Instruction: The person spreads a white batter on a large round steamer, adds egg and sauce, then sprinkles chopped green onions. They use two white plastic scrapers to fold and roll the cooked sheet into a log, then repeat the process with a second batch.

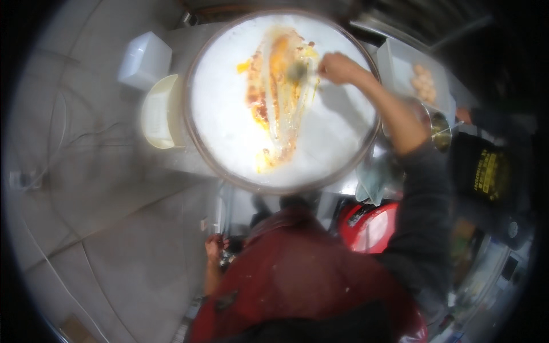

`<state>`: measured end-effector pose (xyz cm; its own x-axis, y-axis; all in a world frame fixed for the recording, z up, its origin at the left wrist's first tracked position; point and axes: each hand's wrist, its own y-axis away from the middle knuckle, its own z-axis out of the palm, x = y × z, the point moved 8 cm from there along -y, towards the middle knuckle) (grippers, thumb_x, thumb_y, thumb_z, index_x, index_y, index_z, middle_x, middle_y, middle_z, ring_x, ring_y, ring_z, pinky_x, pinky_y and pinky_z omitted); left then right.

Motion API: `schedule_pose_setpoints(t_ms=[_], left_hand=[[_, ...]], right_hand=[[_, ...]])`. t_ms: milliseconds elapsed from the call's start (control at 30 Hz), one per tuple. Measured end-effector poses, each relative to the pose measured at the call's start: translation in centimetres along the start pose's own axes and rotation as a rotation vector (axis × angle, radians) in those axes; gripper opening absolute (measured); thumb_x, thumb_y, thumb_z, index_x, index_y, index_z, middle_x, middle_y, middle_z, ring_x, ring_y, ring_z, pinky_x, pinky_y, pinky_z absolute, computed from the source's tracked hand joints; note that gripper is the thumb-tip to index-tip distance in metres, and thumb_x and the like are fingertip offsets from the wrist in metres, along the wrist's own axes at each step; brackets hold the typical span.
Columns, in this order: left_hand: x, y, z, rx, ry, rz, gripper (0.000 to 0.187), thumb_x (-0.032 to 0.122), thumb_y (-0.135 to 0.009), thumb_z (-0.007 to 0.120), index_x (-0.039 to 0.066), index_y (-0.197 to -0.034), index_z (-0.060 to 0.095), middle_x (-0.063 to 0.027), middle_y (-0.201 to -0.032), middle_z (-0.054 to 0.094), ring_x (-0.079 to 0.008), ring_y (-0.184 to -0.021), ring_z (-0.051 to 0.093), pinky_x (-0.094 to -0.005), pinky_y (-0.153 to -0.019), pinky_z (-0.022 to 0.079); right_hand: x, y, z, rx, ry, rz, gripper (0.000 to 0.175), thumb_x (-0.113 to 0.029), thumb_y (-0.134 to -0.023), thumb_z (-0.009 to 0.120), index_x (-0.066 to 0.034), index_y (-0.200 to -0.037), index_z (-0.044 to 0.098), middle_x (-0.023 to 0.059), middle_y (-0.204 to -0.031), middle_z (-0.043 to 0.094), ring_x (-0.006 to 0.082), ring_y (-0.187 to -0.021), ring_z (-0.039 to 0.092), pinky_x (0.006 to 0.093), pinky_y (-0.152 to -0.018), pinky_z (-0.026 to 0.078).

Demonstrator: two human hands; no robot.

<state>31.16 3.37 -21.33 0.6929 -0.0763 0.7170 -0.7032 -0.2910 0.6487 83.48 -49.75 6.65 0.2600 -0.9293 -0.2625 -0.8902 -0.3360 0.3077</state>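
Observation:
A white layer that looks like a thin sheet of batter (pixel 227 128) spreads over the large round griddle, inside its brown rim (pixel 206 151). Streaks of broken egg (pixel 279 51), yellow, orange and clear, run down its middle with browned patches. My right hand (pixel 339 68) is above the right side of these streaks, fingers closed. It appears to grip a utensil, whose small grey-green head (pixel 297 72) is blurred over the egg; the handle cannot be made out. Low at my left side, away from the griddle, hangs my left hand (pixel 216 244) with its fingers curled; what it holds, if anything, is unclear.
Left of the griddle stand a pale yellow tub (pixel 173 111) and a white box (pixel 146 60). At the right are a bin (pixel 392 55) of eggs (pixel 423 83), a metal pot (pixel 441 130), a cloth (pixel 372 180) and a red bucket (pixel 349 229). Another person's hand (pixel 463 115) is near the pot.

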Motion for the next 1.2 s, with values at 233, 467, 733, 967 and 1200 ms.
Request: schedule_pose_setpoints(t_ms=[233,467,733,967,1200], left_hand=[[-1.6,-0.4,-0.7,-0.042,-0.169,-0.006,0.022,0.011,-0.089,0.056,-0.004,-0.104,0.056,-0.0181,-0.093,0.067,-0.0274,-0.069,0.068,-0.0347,-0.057,0.059],[-5.0,0.0,0.0,-0.137,-0.063,-0.03,0.024,0.014,-0.088,0.056,-0.003,-0.105,0.058,-0.0164,-0.09,0.066,-0.0266,-0.067,0.067,-0.0358,-0.057,0.058],[1.5,-7.5,2.2,-0.186,0.178,-0.085,0.028,0.026,-0.093,0.054,0.002,-0.104,0.061,-0.0127,-0.093,0.066,-0.0217,-0.072,0.064,-0.0341,-0.058,0.053],[7.1,-9.4,4.6,-0.273,0.132,0.108,0.019,0.016,-0.094,0.055,-0.002,-0.1,0.059,-0.0135,-0.093,0.068,-0.0189,-0.068,0.065,-0.0324,-0.061,0.056],[-1.7,-4.0,2.0,-0.222,-0.14,0.076,0.018,0.009,-0.09,0.053,-0.006,-0.085,0.062,-0.0172,-0.077,0.067,-0.0227,-0.063,0.066,-0.0329,-0.055,0.057]], right_hand=[[-0.4,-8.0,1.1,0.224,0.13,0.014,0.017,-0.012,-0.075,0.056,-0.0033,-0.077,0.07,0.0191,-0.077,0.067,0.0344,-0.068,0.065,0.0455,-0.065,0.05],[-8.9,14.7,6.4,-0.454,0.053,-0.191,0.024,-0.007,-0.073,0.059,-0.0068,-0.093,0.071,0.0192,-0.088,0.068,0.0347,-0.088,0.067,0.0439,-0.075,0.052],[-12.9,24.3,-0.1,0.427,-0.147,0.153,0.047,0.007,-0.079,0.048,-0.0027,-0.124,0.06,0.0221,-0.086,0.06,0.0377,-0.083,0.061,0.0436,-0.076,0.05],[-9.2,22.6,12.0,0.518,-0.138,0.381,0.042,0.0,-0.083,0.05,-0.0051,-0.122,0.062,0.0226,-0.081,0.064,0.0348,-0.07,0.064,0.0444,-0.069,0.051],[-0.7,38.0,11.1,0.487,-1.87,0.427,0.049,0.002,-0.086,0.045,0.002,-0.134,0.049,-0.0075,-0.064,0.044,0.0011,-0.046,0.033,0.0168,-0.039,0.023]])
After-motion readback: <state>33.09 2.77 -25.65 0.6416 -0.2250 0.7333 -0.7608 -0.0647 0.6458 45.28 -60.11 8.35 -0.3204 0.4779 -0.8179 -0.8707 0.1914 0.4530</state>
